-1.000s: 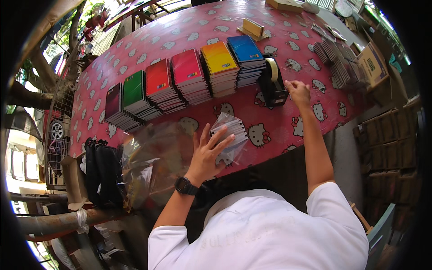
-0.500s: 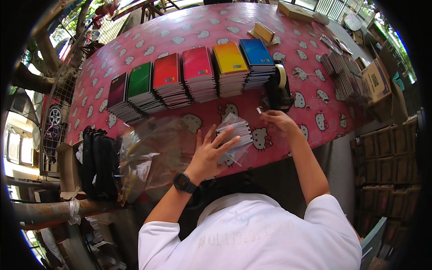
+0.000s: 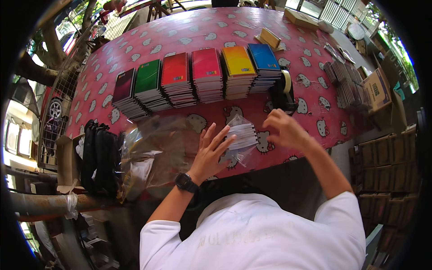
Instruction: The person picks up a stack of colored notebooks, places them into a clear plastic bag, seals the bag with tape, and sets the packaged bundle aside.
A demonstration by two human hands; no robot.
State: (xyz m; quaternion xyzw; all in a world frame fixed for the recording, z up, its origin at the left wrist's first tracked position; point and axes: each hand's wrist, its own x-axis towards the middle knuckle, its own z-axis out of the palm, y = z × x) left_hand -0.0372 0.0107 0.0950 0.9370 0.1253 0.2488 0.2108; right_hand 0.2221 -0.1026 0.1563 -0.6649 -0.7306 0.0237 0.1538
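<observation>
My left hand (image 3: 210,150), a black watch on its wrist, lies flat with fingers spread, their tips on a small stack of spiral notebooks (image 3: 241,137) in a clear plastic sleeve. White page edges and dark binding rings show through the plastic. To the right of this packet is my right hand (image 3: 285,129), raised, its fingers bent and slightly smeared; what they hold, if anything, cannot be made out. Just beyond it stands a black tape dispenser (image 3: 289,108) with a roll of clear tape (image 3: 286,82).
Stacks of spiral notebooks with purple, green, red, pink (image 3: 207,64), yellow and blue covers stand in a row across the pink patterned table (image 3: 180,41). Clear plastic sleeves (image 3: 153,157) lie at left. Wrapped bundles (image 3: 345,83) and a cardboard box (image 3: 378,89) are at right.
My right hand has drawn back slightly from the dispenser toward me and right; a small shiny piece earlier at its fingertips no longer shows. My left hand stays on the packet.
</observation>
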